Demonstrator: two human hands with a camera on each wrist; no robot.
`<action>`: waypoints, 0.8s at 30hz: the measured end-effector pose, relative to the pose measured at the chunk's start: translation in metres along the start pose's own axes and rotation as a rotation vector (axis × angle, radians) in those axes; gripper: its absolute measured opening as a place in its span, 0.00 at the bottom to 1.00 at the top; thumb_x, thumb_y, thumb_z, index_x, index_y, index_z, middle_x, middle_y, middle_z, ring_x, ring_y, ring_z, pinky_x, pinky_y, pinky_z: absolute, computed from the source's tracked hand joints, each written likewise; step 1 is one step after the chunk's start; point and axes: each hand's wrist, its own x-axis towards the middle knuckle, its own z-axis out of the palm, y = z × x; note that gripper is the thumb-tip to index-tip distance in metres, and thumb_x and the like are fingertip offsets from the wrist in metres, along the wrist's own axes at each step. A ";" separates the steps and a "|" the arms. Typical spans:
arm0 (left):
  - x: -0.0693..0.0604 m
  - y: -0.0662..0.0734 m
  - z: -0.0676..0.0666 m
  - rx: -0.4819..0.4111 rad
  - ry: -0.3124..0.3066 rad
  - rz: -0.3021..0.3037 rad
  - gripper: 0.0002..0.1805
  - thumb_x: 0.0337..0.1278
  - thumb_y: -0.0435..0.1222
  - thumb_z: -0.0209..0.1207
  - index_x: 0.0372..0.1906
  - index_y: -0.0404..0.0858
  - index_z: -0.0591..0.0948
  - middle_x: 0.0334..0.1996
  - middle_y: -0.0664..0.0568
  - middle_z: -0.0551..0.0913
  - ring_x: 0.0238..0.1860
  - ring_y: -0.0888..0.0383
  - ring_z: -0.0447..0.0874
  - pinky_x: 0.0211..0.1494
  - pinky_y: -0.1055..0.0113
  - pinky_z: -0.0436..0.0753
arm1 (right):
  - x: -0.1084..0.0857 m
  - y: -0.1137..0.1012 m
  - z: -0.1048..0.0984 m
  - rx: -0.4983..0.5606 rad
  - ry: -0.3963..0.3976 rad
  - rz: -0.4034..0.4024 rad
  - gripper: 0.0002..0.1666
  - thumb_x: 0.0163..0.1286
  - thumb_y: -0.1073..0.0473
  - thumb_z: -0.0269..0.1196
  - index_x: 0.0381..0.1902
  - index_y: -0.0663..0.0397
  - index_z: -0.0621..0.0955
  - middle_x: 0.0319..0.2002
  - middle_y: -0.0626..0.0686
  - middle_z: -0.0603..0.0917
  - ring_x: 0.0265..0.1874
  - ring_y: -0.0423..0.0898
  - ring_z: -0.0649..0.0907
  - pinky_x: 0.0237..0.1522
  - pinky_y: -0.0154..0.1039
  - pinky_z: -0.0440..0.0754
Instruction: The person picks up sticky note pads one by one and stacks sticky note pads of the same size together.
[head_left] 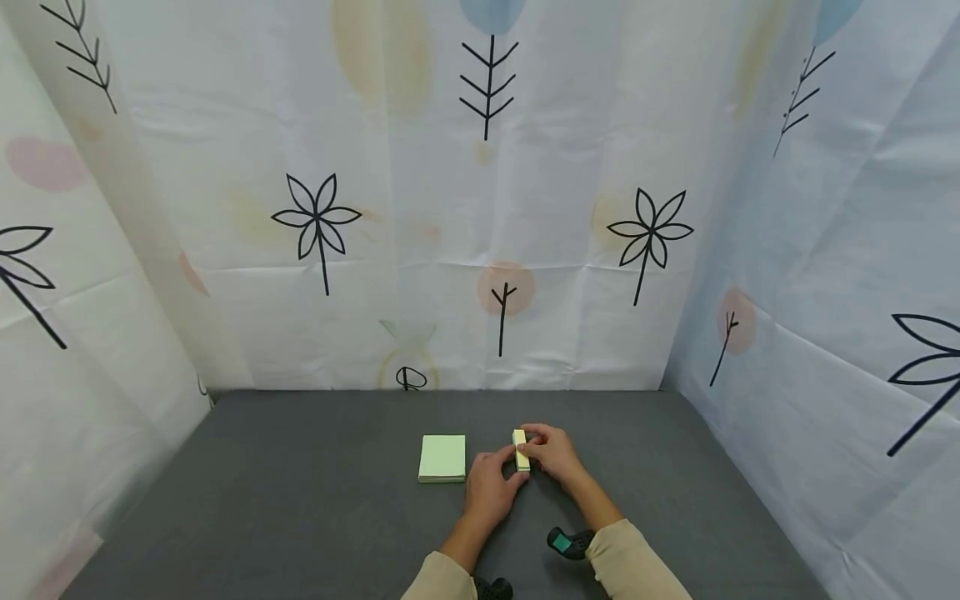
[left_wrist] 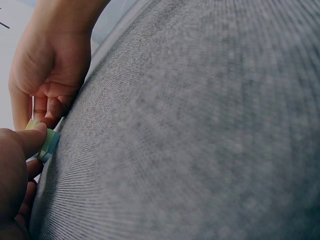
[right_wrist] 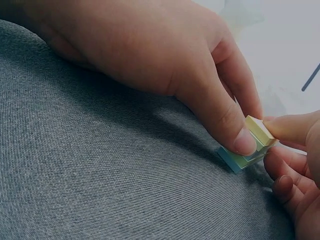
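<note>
A small stack of narrow sticky note pads (head_left: 522, 463), yellow on top, stands on the grey table between both hands. In the right wrist view the stack (right_wrist: 261, 131) shows yellow above, then green, with blue at the bottom against the cloth. My left hand (head_left: 489, 490) pinches it from the left, thumb at the near end. From the right, my right hand (head_left: 557, 454) pinches it too, its thumb (right_wrist: 244, 141) pressed on the side. Fingers partly cover the layers. To the left lies a square pale green sticky note pad (head_left: 442, 457), touched by neither hand.
The grey cloth-covered table (head_left: 315, 500) reaches back to a white patterned curtain (head_left: 405, 300). More curtain closes off the left and right sides. Black wrist devices (head_left: 570, 543) sit near the beige sleeves (head_left: 633, 562).
</note>
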 end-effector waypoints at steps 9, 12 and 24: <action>-0.001 0.000 -0.001 -0.016 -0.010 0.009 0.22 0.51 0.42 0.71 0.53 0.44 0.84 0.42 0.52 0.84 0.46 0.50 0.78 0.48 0.52 0.78 | -0.001 -0.001 -0.002 -0.011 -0.028 0.003 0.22 0.62 0.65 0.68 0.54 0.65 0.81 0.26 0.48 0.82 0.16 0.42 0.73 0.19 0.35 0.71; -0.001 0.000 -0.001 -0.013 -0.003 0.005 0.22 0.50 0.42 0.71 0.53 0.44 0.84 0.42 0.52 0.84 0.46 0.50 0.78 0.47 0.52 0.78 | -0.001 0.000 -0.002 -0.013 -0.032 0.004 0.22 0.63 0.64 0.68 0.54 0.65 0.80 0.27 0.48 0.82 0.17 0.42 0.73 0.19 0.35 0.71; -0.001 0.000 -0.002 -0.017 -0.028 -0.006 0.26 0.46 0.41 0.74 0.54 0.44 0.83 0.42 0.52 0.83 0.47 0.50 0.78 0.48 0.52 0.78 | -0.002 -0.002 -0.003 0.025 -0.023 0.026 0.26 0.65 0.62 0.66 0.59 0.67 0.77 0.26 0.49 0.80 0.18 0.43 0.75 0.19 0.35 0.71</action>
